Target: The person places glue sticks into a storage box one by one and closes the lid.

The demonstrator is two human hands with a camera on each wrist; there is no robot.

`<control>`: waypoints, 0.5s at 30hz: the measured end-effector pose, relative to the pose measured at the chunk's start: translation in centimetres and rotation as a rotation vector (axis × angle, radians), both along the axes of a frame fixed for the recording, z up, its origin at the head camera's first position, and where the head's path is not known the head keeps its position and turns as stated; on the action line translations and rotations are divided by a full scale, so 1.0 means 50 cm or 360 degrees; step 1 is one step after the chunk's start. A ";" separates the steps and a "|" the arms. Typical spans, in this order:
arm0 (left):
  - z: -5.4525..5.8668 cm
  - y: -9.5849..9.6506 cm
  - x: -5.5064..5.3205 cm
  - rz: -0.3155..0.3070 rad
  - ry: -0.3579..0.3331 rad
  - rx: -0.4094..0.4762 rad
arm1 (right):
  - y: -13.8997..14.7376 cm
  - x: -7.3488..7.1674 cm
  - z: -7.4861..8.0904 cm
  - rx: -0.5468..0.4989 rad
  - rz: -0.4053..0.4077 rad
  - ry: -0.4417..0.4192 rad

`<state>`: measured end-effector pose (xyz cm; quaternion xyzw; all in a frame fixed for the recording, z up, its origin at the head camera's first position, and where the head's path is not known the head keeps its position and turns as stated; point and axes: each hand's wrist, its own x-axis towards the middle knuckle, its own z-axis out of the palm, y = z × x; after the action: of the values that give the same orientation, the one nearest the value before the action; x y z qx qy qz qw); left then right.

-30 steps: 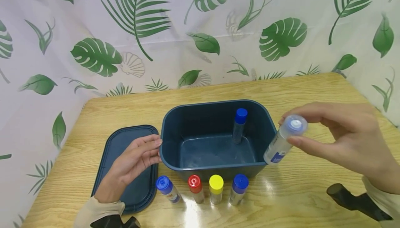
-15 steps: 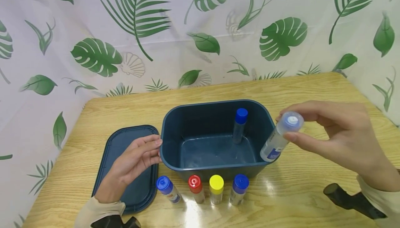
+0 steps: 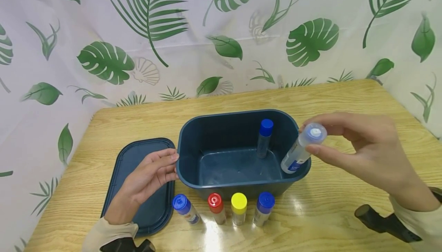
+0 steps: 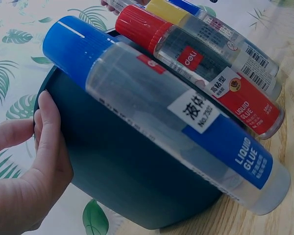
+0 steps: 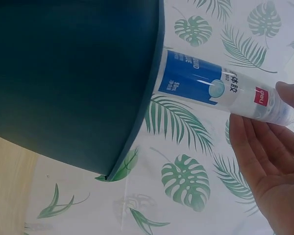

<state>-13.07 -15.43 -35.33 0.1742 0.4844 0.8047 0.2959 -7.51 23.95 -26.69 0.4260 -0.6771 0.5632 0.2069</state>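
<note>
My right hand (image 3: 362,154) pinches a liquid glue bottle (image 3: 297,153) near its clear cap, between thumb and fingers. The bottle tilts, its blue-labelled lower end just inside the right end of a dark blue plastic bin (image 3: 238,185). In the right wrist view the bottle (image 5: 225,85) passes behind the bin's rim. My left hand (image 3: 152,175) touches the bin's left end from outside, fingertips at the rim. Inside the bin, a blue-capped glue bottle (image 3: 264,139) stands upright near the right back.
In front of the bin stand a blue-capped bottle (image 3: 186,209), a red-capped bottle (image 3: 216,208), a yellow-capped bottle (image 3: 239,209) and another blue-capped bottle (image 3: 264,209). A dark blue lid (image 3: 152,210) lies left on the wooden table (image 3: 345,102). Behind hangs a leaf-print cloth (image 3: 193,22).
My right hand has moved left with the glue bottle, bringing its lower end from over the bin's right front corner to inside the rim. My left hand stays in place.
</note>
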 end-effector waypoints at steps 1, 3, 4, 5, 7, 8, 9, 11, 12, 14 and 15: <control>0.000 0.000 0.000 0.0000 -0.0001 0.0002 | -0.002 0.000 -0.001 0.0011 -0.0006 -0.0002; -0.001 -0.001 0.000 -0.0003 0.0002 0.0007 | -0.003 0.001 -0.002 0.0065 -0.0055 -0.0014; -0.001 -0.001 0.000 -0.0005 0.0001 0.0009 | -0.003 0.002 -0.003 0.0089 -0.0078 -0.0019; -0.001 -0.001 0.000 -0.0007 0.0001 0.0011 | -0.004 0.002 -0.004 0.0104 -0.0090 -0.0025; -0.002 -0.002 0.000 -0.0009 0.0000 0.0011 | -0.005 0.003 -0.007 0.0131 -0.0113 -0.0041; -0.002 -0.002 0.000 -0.0009 0.0000 0.0011 | -0.006 0.003 -0.008 0.0138 -0.0117 -0.0045; -0.002 -0.002 0.000 -0.0009 -0.0001 0.0011 | -0.007 0.003 -0.010 0.0138 -0.0112 -0.0048; -0.001 -0.002 0.000 -0.0008 0.0004 0.0007 | -0.008 0.002 -0.015 0.0138 -0.0101 -0.0055; -0.001 -0.002 0.000 -0.0007 0.0007 0.0005 | -0.009 0.001 -0.017 0.0141 -0.0101 -0.0057; -0.001 -0.001 0.000 -0.0004 0.0009 0.0002 | -0.010 0.000 -0.021 0.0147 -0.0104 -0.0057; 0.000 -0.001 0.000 -0.0002 0.0009 0.0001 | -0.010 0.000 -0.023 0.0155 -0.0111 -0.0059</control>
<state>-13.08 -15.50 -35.34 0.1768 0.4849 0.8041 0.2950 -7.54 23.44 -27.87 0.4011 -0.7219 0.5299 0.1929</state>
